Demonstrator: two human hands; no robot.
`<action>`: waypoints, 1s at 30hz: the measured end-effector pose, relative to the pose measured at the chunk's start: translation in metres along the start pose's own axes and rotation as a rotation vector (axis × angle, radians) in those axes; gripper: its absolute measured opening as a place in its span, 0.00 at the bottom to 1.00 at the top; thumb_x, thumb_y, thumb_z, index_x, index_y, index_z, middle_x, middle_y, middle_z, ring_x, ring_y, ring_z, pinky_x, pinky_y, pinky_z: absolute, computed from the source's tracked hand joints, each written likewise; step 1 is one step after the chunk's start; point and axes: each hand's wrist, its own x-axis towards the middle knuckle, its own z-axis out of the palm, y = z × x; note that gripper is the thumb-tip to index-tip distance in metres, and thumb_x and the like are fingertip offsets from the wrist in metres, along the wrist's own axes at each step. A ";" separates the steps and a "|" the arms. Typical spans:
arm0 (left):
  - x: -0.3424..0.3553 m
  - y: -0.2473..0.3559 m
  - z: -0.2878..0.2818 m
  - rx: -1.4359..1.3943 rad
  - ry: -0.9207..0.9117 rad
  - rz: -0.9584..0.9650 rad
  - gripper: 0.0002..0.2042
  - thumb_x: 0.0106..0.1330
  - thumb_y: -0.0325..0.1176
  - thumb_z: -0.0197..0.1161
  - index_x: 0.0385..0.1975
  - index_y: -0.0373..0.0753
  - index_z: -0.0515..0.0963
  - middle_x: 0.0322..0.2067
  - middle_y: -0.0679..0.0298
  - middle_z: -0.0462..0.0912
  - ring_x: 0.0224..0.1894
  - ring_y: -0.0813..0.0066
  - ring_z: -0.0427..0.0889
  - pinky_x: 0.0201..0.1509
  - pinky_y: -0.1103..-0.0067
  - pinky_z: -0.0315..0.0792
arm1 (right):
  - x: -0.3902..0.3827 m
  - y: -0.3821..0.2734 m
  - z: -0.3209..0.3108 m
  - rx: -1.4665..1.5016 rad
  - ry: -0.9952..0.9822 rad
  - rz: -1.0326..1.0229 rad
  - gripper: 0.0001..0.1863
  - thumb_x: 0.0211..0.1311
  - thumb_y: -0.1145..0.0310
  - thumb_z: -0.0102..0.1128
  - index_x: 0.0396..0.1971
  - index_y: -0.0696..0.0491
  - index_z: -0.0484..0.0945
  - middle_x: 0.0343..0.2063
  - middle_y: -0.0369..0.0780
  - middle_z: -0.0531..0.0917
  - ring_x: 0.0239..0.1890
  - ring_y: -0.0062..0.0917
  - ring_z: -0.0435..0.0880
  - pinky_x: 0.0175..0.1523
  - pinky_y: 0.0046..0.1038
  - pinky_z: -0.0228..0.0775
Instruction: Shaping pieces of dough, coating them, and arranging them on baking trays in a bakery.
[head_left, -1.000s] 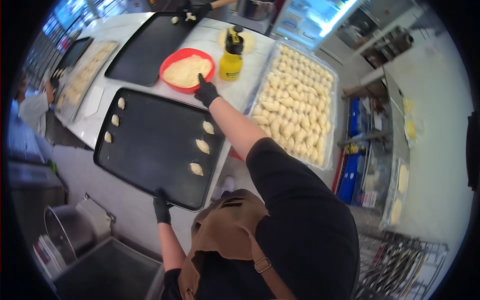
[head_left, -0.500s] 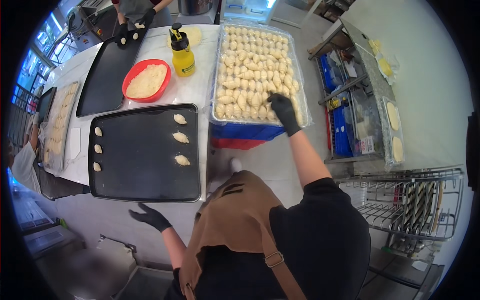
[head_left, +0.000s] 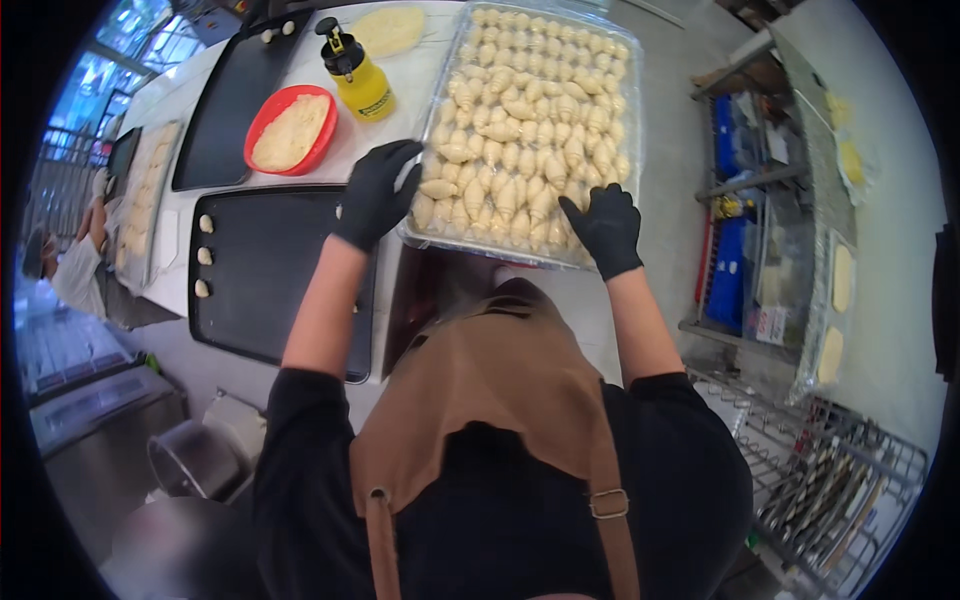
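Note:
A large tray (head_left: 640, 110) lined with clear plastic holds many rows of rolled, croissant-shaped dough pieces (head_left: 510, 155). At its left edge is my left hand (head_left: 378, 195) in a black glove, thumb and fingers apart, with nothing visible between them. My right hand (head_left: 608, 228), also black-gloved, rests over the near right part of the dough. Its thumb and fingers are spread, and its underside is hidden. Below my left arm lies a black baking tray (head_left: 280, 270) with a few flour-dusted dough pieces (head_left: 204, 256) along its left side. My left hand and forearm hide most of its right side.
Beyond the black tray stand a red bowl (head_left: 262, 140) of pale flour or dough and a yellow spray bottle (head_left: 366, 92). A second black tray (head_left: 215, 130) lies farther back. Shelving with blue bins (head_left: 732, 270) and a wire rack (head_left: 800, 480) are on the right.
My left hand has risen from below the black tray to the dough tray's left edge. My right hand stays over the dough near the right corner. The view has shifted.

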 end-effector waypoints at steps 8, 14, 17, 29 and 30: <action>0.049 -0.017 0.073 0.318 -0.357 0.174 0.22 0.62 0.32 0.62 0.57 0.40 0.75 0.58 0.54 0.79 0.53 0.54 0.81 0.55 0.68 0.75 | 0.026 0.044 0.017 0.390 0.084 -0.661 0.13 0.56 0.64 0.60 0.39 0.55 0.81 0.35 0.45 0.80 0.39 0.39 0.79 0.45 0.38 0.72; 0.062 -0.015 0.089 0.391 -0.600 0.071 0.24 0.60 0.33 0.64 0.58 0.42 0.73 0.54 0.53 0.79 0.51 0.53 0.80 0.54 0.66 0.75 | 0.037 0.059 0.013 0.272 -0.010 -0.991 0.18 0.51 0.72 0.57 0.44 0.52 0.79 0.35 0.43 0.78 0.43 0.39 0.77 0.51 0.37 0.69; 0.072 -0.010 0.085 0.429 -0.669 0.032 0.23 0.59 0.33 0.65 0.57 0.42 0.74 0.52 0.54 0.79 0.49 0.52 0.80 0.53 0.66 0.76 | 0.045 0.052 0.007 0.155 -0.071 -1.013 0.18 0.51 0.73 0.56 0.45 0.52 0.79 0.37 0.43 0.79 0.43 0.38 0.78 0.51 0.36 0.69; 0.058 -0.028 0.068 0.190 -0.679 -0.005 0.24 0.57 0.35 0.70 0.55 0.42 0.75 0.46 0.57 0.80 0.46 0.54 0.81 0.51 0.65 0.76 | 0.070 0.070 -0.011 0.209 -0.318 -0.994 0.15 0.56 0.69 0.61 0.45 0.53 0.79 0.40 0.43 0.81 0.42 0.35 0.82 0.51 0.33 0.73; 0.061 -0.026 0.067 0.190 -0.671 -0.004 0.24 0.57 0.35 0.70 0.55 0.42 0.75 0.46 0.57 0.80 0.46 0.54 0.81 0.51 0.65 0.76 | 0.076 0.071 -0.013 0.202 -0.314 -0.997 0.15 0.56 0.69 0.61 0.45 0.53 0.79 0.40 0.43 0.81 0.42 0.35 0.82 0.51 0.33 0.73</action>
